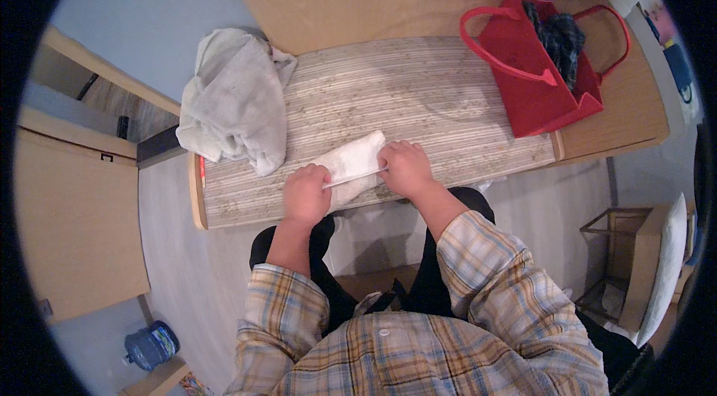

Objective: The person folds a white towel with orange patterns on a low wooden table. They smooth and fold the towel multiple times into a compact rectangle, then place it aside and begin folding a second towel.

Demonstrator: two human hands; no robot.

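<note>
A folded white cloth (354, 163) lies near the front edge of the striped tabletop (392, 88), tilted up to the right. My left hand (307, 194) is closed at the left end of a thin white strip (354, 176) that runs across the cloth. At the strip's other end, my right hand (408, 167) pinches it by the cloth's right side. Whether the strip is a part of the cloth or a separate thing, I cannot tell.
A crumpled pale grey cloth (241, 93) rests on the table's left end. To the right stands a red felt tote bag (521, 77) with dark plaid fabric (560, 49) inside. A blue water jug (151, 345) is at the lower left, and a cushioned seat (661, 273) at the right.
</note>
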